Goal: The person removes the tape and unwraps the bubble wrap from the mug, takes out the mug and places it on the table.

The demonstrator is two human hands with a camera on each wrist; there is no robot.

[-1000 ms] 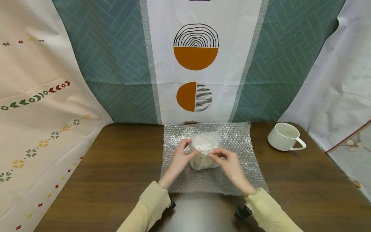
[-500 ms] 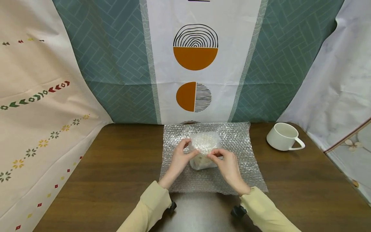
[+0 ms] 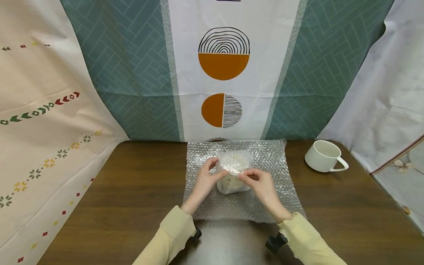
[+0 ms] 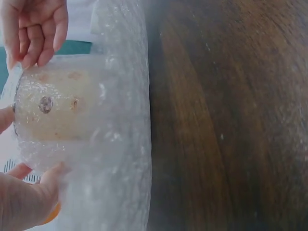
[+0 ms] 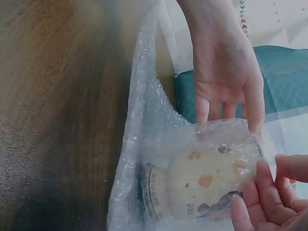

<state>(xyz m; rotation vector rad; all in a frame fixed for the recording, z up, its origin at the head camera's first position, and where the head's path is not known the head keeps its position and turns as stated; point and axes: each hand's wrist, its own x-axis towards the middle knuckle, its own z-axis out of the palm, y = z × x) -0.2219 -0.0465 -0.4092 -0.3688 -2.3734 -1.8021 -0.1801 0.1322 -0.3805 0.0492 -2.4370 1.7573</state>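
A cup-shaped cream thing [image 5: 211,178] with brown and orange specks and dark print shows through clear bubble wrap. In the head view, this wrapped bundle [image 3: 230,184] lies on a larger bubble wrap sheet [image 3: 238,211]. My left hand [image 3: 207,180] holds it from the left, thumb pressing over the front. From the right, my right hand [image 3: 261,184] pinches the wrap's edge between thumb and forefinger. In the left wrist view, the left hand [image 4: 24,199] is at the bottom and the right hand [image 4: 38,31] at the top.
A white mug [image 3: 322,157] stands at the back right, its handle pointing right. The brown wooden table [image 3: 142,176] extends to both sides. Patterned cloths [image 3: 139,73] hang behind it and at both sides.
My right hand has shifted slightly left and then back right, still pinching the wrap. The left hand and the bundle have stayed in place.
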